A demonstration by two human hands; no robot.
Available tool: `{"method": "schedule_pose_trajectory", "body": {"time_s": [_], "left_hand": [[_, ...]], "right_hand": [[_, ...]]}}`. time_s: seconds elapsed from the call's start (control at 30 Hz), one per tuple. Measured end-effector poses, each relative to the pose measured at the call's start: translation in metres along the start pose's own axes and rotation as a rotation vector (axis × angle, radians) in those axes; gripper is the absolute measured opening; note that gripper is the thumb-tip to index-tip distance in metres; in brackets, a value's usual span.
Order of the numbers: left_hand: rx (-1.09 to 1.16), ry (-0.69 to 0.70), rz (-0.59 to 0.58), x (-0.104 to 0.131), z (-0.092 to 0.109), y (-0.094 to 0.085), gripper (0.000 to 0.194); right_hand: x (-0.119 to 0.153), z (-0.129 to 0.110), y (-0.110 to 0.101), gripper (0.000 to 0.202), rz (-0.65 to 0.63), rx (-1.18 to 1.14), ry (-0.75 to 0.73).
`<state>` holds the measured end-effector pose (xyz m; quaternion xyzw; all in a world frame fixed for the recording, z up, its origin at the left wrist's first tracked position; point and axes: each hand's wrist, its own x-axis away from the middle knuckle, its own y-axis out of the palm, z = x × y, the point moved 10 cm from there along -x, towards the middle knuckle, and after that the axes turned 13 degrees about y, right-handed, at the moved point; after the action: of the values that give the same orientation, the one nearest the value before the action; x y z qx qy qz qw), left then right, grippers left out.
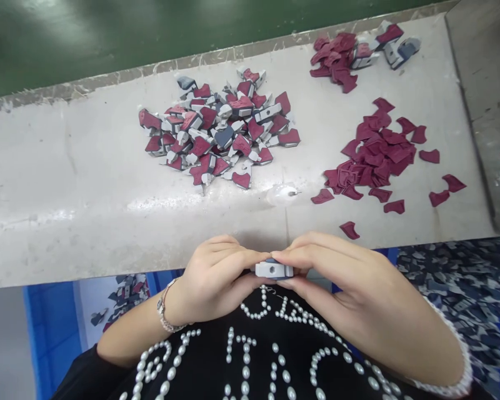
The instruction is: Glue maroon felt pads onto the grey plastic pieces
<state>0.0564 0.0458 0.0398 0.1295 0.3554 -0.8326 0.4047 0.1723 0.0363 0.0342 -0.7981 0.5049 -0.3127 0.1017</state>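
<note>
A small white and grey-blue plastic part [274, 270] with a round hole in its side is pinched between both hands, near my chest. My left hand [216, 272] grips its left end with thumb and fingers. At its right end, my right hand [337, 266] presses the top and bottom. Beyond them on the table lies a pile of assembled white and grey parts with maroon faces [225, 128]. Loose maroon pieces [379, 150] are scattered to the right.
The pale table [87, 194] has a raised back edge. More maroon pieces [335, 58] and several grey-white parts [400, 50] sit at the back right. Below the front edge are a blue bin [50, 333] at left and many grey parts [454, 294] at right.
</note>
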Motion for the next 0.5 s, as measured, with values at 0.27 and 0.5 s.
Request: {"method": "schedule_pose_trajectory", "body": {"time_s": [0.27,0.5], "left_hand": [[0.12,-0.258,-0.012,0.01,-0.017,0.002,0.025],[-0.064,-0.145,-0.063,0.007,-0.004,0.0,0.013]], "right_hand": [[-0.006,0.006,0.004,0.018,-0.06,-0.057,0.052],[-0.008,0.005,0.025,0.015,-0.127,0.148,0.022]]}}
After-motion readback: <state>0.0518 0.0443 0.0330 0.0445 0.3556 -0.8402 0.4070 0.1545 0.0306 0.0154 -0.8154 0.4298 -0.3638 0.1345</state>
